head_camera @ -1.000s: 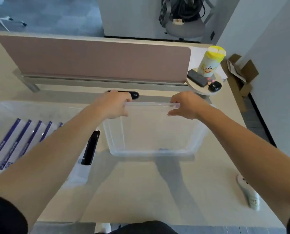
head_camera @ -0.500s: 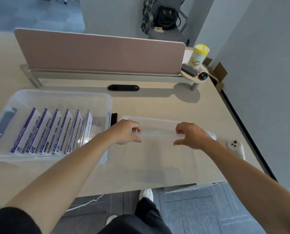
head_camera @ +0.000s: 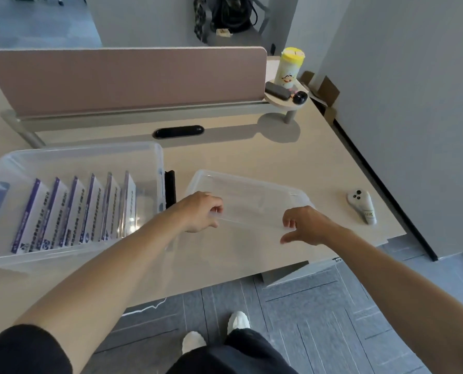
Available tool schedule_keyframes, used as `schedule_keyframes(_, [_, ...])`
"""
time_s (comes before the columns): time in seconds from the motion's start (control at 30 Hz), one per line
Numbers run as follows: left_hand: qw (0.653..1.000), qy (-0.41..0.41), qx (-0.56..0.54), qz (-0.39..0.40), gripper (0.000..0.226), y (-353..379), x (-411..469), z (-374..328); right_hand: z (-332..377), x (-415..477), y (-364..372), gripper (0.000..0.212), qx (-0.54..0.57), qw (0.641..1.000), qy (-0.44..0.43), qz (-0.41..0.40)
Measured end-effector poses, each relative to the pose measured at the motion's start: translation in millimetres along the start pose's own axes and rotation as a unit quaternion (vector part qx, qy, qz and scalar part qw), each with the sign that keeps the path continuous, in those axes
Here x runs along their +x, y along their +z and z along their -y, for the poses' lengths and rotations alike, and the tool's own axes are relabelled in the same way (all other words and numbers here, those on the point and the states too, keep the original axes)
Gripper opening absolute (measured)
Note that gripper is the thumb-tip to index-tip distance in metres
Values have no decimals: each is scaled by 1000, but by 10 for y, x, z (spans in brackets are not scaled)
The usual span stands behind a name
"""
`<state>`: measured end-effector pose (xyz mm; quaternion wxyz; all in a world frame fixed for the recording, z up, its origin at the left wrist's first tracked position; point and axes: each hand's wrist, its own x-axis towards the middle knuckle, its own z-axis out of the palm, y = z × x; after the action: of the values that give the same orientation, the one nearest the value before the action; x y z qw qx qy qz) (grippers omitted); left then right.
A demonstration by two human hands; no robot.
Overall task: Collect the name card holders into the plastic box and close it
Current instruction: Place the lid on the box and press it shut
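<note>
- The left hand point(head_camera: 200, 211) grasps the clear lid point(head_camera: 252, 195), its fingers point(head_camera: 215, 209) curled over a raised ridge in the plastic and the thumb tucked below.
- The right hand point(head_camera: 306, 225) grips the same ridge further right, fingers point(head_camera: 289, 221) bent onto it and the thumb stretched out beneath. How firmly it pinches is hard to tell through the clear plastic.
- The lid runs between the two sets of fingers. Its far rim lies beyond the fingertips, and its clear sheet also reaches back under the wrists, over the desk point(head_camera: 279, 157).
- The plastic box point(head_camera: 90, 148) sits left of the left fingers, open at the top and apart from the lid.
- Six name card holders point(head_camera: 71, 214) stand in a row inside the box, tilted, with purple-edged cards facing the person.
- A black latch point(head_camera: 170, 188) on the box's right end lies just left of the left knuckles.
- A white controller point(head_camera: 362, 206) rests on the desk, well to the right of the right fingers.
- Past the fingertips, a black oval slot point(head_camera: 178, 131) sits in the desk in front of a pink divider panel point(head_camera: 122, 79).
- Further on, to the right, a yellow-capped canister point(head_camera: 289, 67) stands on a round shelf point(head_camera: 285, 102).
</note>
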<state>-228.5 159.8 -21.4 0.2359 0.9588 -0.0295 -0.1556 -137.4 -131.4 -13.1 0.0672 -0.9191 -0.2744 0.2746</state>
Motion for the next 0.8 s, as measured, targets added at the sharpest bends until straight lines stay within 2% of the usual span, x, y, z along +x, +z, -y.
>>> schedule_keyframes(0.23, [991, 59, 103, -69, 31, -506, 244, -360, -263, 115, -338, 47, 20, 995, -9, -94])
schedule_keyframes(0.4, [984, 30, 99, -147, 29, -836, 201, -391, -216, 320, -746, 43, 38, 981, -85, -170])
schedule_keyframes(0.57, [966, -37, 128, -224, 30, -1026, -225, -169, 296, 579, -983, 40, 5, 959, -183, -218])
schedule_keyframes(0.8, [951, -120, 134, -250, 26, -1051, -1216, 339, 1369, 701, -829, 40, -50, 938, -274, -205])
